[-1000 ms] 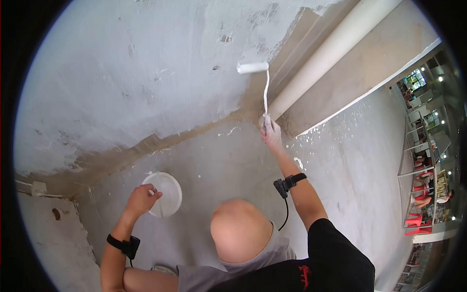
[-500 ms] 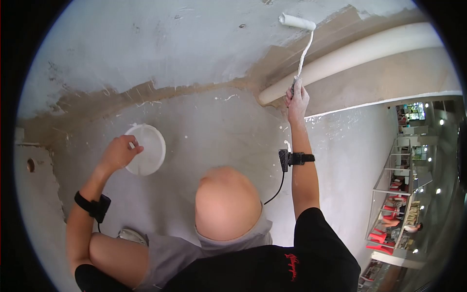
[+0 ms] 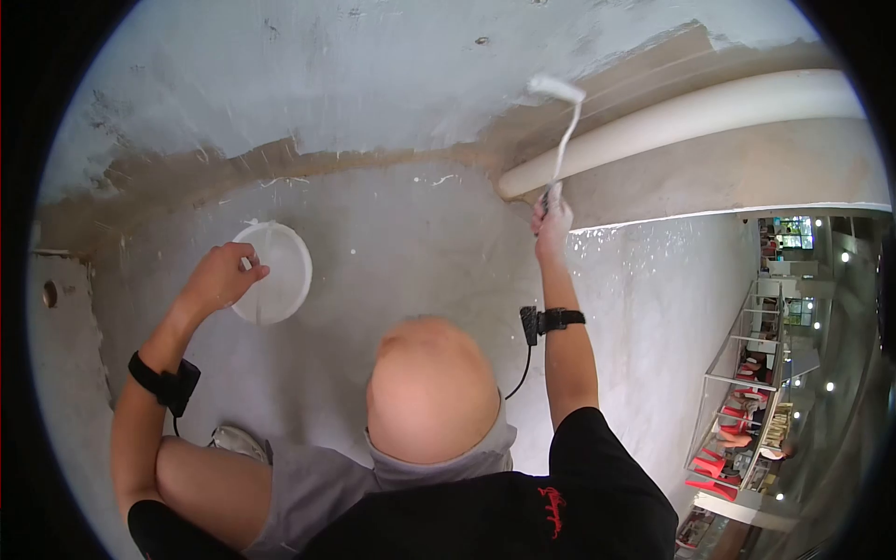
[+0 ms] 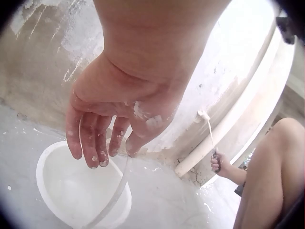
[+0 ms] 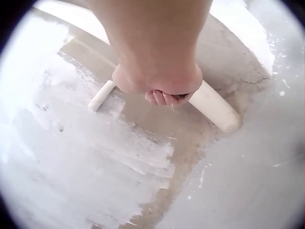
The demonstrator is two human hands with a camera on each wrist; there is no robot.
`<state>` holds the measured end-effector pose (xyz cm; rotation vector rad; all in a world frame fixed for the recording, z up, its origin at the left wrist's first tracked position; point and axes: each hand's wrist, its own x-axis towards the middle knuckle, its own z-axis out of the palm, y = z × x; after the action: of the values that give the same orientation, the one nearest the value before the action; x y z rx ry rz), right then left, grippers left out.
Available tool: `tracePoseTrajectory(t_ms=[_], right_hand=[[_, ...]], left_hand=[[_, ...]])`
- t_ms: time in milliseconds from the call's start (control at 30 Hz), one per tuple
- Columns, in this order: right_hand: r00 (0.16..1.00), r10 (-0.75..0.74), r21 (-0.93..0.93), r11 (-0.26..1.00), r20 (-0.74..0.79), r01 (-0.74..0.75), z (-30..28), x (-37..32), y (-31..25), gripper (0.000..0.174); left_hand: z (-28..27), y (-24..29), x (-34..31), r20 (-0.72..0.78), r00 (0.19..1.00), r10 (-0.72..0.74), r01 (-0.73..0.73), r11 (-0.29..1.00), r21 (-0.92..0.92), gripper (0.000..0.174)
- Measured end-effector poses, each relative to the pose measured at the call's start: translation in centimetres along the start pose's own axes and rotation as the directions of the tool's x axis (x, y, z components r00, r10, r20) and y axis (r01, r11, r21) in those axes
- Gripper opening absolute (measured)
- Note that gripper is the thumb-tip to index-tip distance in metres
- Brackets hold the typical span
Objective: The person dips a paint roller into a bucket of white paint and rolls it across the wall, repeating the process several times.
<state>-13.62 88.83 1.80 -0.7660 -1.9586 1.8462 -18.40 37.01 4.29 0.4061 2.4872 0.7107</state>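
In the head view my right hand grips the handle of a paint roller, its fingers curled round it. The white roller sleeve lies against the wall, beside a bare brown strip. In the right wrist view the sleeve shows past the hand, while the grip is mostly hidden. My left hand is over a white bucket on the floor. In the left wrist view the bucket's pale strap handle rises to the thumb and index fingertips, which pinch it. White paint spots the left fingers.
A thick white pipe runs along the wall corner above a ledge. White splashes mark the grey floor. My bare knee is between the arms. Red chairs and railings stand far right.
The head view has swung, shifting the scene. The roller rose along the wall beside the pipe, then came slightly lower. The left hand has stayed at the bucket.
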Motion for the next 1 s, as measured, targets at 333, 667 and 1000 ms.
tracePoseTrajectory(t_ms=[333, 667, 1000], right_hand=[[0.996, -0.076, -0.036, 0.996, 0.036, 0.078, 0.9, 0.6, -0.5, 0.045], [1.000, 0.011, -0.164, 0.986, -0.013, -0.013, -1.1, 0.6, 6.0, 0.047], [0.997, -0.046, 0.034, 0.998, 0.070, 0.043, 2.0, -0.2, 0.4, 0.043]], left_hand=[[-0.1, 0.8, 0.0, 0.018, 1.000, -0.023, 0.023, 1.000, 0.007, 0.027], [0.1, 0.4, 0.1, -0.003, 0.999, 0.033, -0.033, 0.999, 0.036, 0.027], [-0.5, 1.6, 0.0, 0.063, 0.996, -0.070, 0.069, 0.997, 0.016, 0.030]])
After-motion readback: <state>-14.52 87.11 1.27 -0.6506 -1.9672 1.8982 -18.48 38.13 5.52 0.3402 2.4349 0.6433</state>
